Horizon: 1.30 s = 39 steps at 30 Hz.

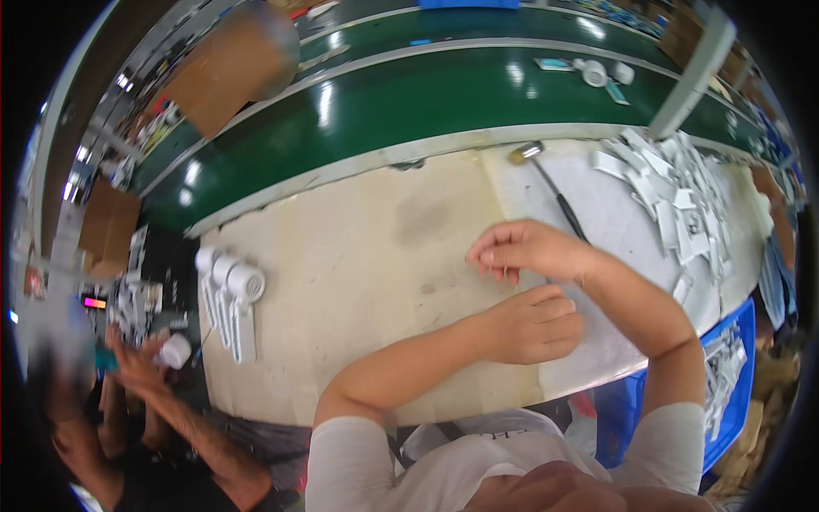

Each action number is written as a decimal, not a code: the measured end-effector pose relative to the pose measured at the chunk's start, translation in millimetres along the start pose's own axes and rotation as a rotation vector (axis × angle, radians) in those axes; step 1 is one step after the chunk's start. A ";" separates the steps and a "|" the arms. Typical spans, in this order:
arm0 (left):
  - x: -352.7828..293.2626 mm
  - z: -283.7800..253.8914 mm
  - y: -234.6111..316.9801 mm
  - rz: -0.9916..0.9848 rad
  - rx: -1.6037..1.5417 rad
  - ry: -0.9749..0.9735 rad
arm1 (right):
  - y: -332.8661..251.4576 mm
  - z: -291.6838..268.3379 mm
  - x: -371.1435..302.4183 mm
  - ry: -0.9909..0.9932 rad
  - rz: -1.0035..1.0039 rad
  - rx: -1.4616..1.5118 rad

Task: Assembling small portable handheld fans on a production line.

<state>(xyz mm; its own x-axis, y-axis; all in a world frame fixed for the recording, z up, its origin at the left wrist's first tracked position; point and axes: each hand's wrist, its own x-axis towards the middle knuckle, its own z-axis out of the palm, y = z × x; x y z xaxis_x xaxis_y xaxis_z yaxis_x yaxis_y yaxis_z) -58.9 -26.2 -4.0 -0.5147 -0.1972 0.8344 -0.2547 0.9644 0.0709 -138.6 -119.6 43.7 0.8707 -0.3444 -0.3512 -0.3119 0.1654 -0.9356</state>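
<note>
My left hand (pixel 539 326) is closed in a fist over the front right part of the table, its fingers curled under. What it holds, if anything, is hidden. Just beyond it hovers my right hand (pixel 527 248), with fingers loosely bent and slightly apart; nothing shows between them. The two hands are close together. Behind my right wrist lies a mallet (pixel 550 183) with a dark handle and a yellowish, metallic head. To the right, a loose pile of white flat plastic parts (pixel 674 192) spreads over the pale sheet.
Several white devices with round grilled ends (pixel 243 280) stand in a row at the table's left. A green conveyor belt (pixel 384 115) runs behind, carrying similar white pieces (pixel 593 74). A blue crate (pixel 740 375) of white parts sits at right. Another person's hands (pixel 141 363) work at far left.
</note>
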 end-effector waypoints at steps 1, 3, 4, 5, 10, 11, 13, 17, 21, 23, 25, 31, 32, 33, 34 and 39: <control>1.7 -1.1 1.5 -0.060 -0.001 -0.012 | -11.3 -12.6 -6.7 0.041 -0.029 -0.062; -1.4 -4.4 -4.2 -0.102 0.013 -0.016 | -16.0 -45.0 -2.3 0.254 -0.146 -0.266; -3.8 -7.1 -8.0 -0.168 0.060 -0.021 | -9.9 -69.3 8.1 0.373 -0.250 -0.437; -3.2 -7.1 -11.3 -0.153 0.042 -0.016 | -1.5 -97.5 11.1 0.507 -0.344 -0.613; -15.3 -8.9 -31.3 -0.358 -0.052 -0.031 | 32.0 -247.2 31.4 1.058 -0.276 -1.229; -17.6 -9.7 -33.6 -0.368 -0.050 -0.024 | 34.2 -268.0 37.1 1.152 -0.238 -1.321; -20.3 -10.8 -37.0 -0.395 -0.096 0.012 | 34.3 -309.8 49.8 1.192 -0.078 -1.407; -20.3 -7.7 -46.5 -0.535 -0.118 0.068 | 28.6 -388.6 86.7 1.317 0.130 -1.560; -20.7 -6.5 -54.5 -0.730 -0.162 0.083 | 36.6 -456.1 87.2 1.394 0.186 -1.214; -23.2 -7.1 -53.5 -0.778 -0.208 0.092 | 4.3 -414.9 96.6 1.400 0.360 -1.157; -24.5 -4.3 -53.2 -0.798 -0.219 0.075 | -1.4 -409.6 92.5 1.355 0.319 -1.218; -27.5 2.4 -53.9 -0.787 -0.173 0.097 | -28.9 -318.1 49.9 1.208 -0.298 -1.293; -29.0 2.0 -52.8 -0.836 -0.179 0.148 | -40.6 -289.1 43.7 1.169 -0.369 -1.284; -29.8 1.2 -51.4 -0.887 -0.185 0.199 | -55.5 -252.5 36.5 1.124 -0.422 -1.241; -30.3 0.1 -50.2 -0.885 -0.172 0.208 | -66.3 -221.0 29.2 1.062 -0.493 -1.170; -30.0 -13.0 -55.9 -1.443 -1.280 0.448 | -85.0 -77.7 -19.1 0.765 -0.904 -1.144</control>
<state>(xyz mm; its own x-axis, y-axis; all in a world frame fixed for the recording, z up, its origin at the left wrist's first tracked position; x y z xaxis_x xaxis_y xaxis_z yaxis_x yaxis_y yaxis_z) -18.6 -71.9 -25.9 -0.2426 -0.9580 -0.1528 0.5182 -0.2611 0.8144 -158.3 -198.9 127.1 0.6449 -0.3494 0.6797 -0.2422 -0.9370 -0.2519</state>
